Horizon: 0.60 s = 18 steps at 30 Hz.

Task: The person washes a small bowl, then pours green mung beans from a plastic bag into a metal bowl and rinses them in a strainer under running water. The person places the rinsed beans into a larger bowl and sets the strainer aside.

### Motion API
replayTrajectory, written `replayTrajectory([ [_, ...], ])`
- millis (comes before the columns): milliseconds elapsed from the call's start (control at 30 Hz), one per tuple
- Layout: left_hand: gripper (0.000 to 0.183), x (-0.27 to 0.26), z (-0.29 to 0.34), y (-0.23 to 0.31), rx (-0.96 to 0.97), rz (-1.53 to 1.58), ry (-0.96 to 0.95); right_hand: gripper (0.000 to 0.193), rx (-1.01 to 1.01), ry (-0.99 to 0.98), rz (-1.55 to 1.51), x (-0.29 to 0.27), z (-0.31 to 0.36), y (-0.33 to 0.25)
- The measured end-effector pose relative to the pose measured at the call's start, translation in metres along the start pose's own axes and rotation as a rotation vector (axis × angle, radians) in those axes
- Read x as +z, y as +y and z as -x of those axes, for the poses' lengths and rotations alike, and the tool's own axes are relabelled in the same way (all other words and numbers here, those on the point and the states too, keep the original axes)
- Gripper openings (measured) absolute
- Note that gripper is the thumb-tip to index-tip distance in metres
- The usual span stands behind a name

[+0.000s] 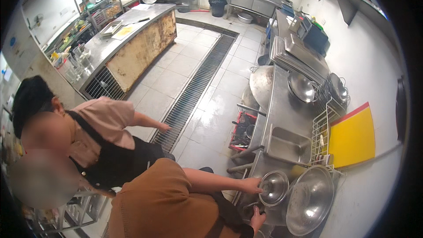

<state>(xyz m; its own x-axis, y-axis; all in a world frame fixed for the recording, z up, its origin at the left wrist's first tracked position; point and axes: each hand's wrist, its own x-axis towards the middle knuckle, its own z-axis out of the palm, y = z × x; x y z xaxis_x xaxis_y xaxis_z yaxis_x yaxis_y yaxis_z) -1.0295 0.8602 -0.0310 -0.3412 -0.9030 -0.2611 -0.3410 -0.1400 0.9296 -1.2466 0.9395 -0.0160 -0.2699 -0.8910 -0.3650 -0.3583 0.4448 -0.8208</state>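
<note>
At the lower right, my left hand (252,185) grips the near rim of a round stainless steel bowl (274,188), which is tilted so its inside shows. Just below, my right hand (258,218) is closed with its thumb up, beside a small dark metallic thing (249,210) whose kind I cannot make out. Right of both hands, a large steel basin (310,200) leans toward the wall. A rectangular steel pan (288,144) sits on the steel counter (282,110) beyond the bowl.
A co-worker in a pink shirt and dark apron (103,128) stands close on my left. Yellow board (352,136), white wire rack (320,136) and stacked woks (337,89) line the wall. A red crate (242,132) sits under the counter. A drain grate (198,83) crosses the tiled floor.
</note>
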Motion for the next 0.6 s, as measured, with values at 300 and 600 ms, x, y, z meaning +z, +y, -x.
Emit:
replayTrajectory([
  [300, 0.059, -0.001, 0.027, -0.012, -0.029, 0.257, 0.105, 0.048, 0.189, -0.243, -1.071, -0.067, 0.082, 0.017],
  [600, 0.052, 0.009, 0.092, 0.035, -0.158, 0.160, -0.153, 0.055, 0.067, -0.070, -0.945, -0.081, 0.136, 0.049],
])
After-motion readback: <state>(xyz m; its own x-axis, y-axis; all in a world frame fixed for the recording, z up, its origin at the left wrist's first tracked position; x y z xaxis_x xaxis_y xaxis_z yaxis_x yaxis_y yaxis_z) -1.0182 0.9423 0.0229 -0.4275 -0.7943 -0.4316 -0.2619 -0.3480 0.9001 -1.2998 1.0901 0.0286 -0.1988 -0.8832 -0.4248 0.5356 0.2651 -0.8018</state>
